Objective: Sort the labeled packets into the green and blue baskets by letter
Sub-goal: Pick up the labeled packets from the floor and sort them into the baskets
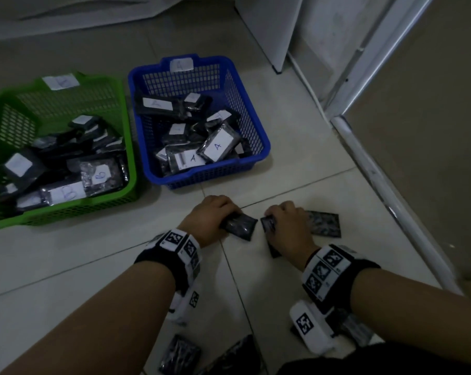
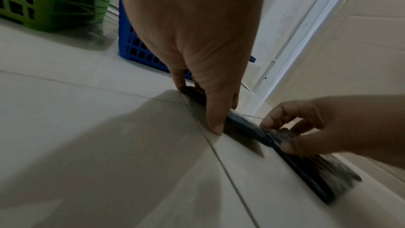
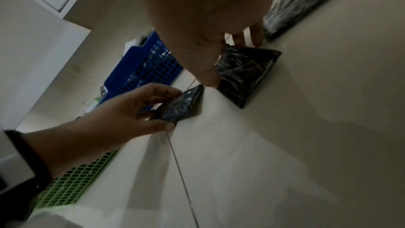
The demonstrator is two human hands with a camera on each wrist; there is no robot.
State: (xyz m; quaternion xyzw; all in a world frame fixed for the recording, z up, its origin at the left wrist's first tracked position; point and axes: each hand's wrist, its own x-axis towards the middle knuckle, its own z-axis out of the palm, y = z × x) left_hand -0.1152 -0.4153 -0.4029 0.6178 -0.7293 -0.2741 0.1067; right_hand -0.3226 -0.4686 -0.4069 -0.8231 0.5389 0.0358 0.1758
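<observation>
Loose dark packets (image 1: 181, 354) lie at the bottom edge of the head view, label faces not showing, close by the forearms and their marker-printed wristbands (image 1: 178, 246). Left hand (image 1: 210, 217): fingers and thumb curled over the edges of a dark packet (image 1: 239, 224) on the floor tiles, lower centre of frame; in the left wrist view the thumb (image 2: 215, 124) presses one edge while the fingers hold the far edge. Right hand (image 1: 289, 226): likewise closed round a second packet (image 1: 268, 224), just beside the first, their corners nearly touching; a third packet (image 1: 325, 223) lies flat just beyond the right hand's knuckles. No letter can be read on either held packet; both show only the dark side. Step in hand, by judgement: picking up two packets at once, mid-task, since both baskets already hold many. Next move calls for lifting and turning each packet to read its label, then carrying it to the matching basket. Green basket (image 1: 120, 109), upper left of frame, tagged B on its far rim, holds packets marked B. Blue basket (image 1: 256, 115), upper centre, just beside the green one, tagged A, holds packets marked A. Floor (image 1: 66, 266): pale glossy tiles with thin grout lines, dimly lit. Room: white cabinet base (image 1: 266, 31) at upper centre-right; a pale door frame (image 1: 391, 198) runs diagonally down the right side; a white sheet-like edge lies along the top left.
</observation>
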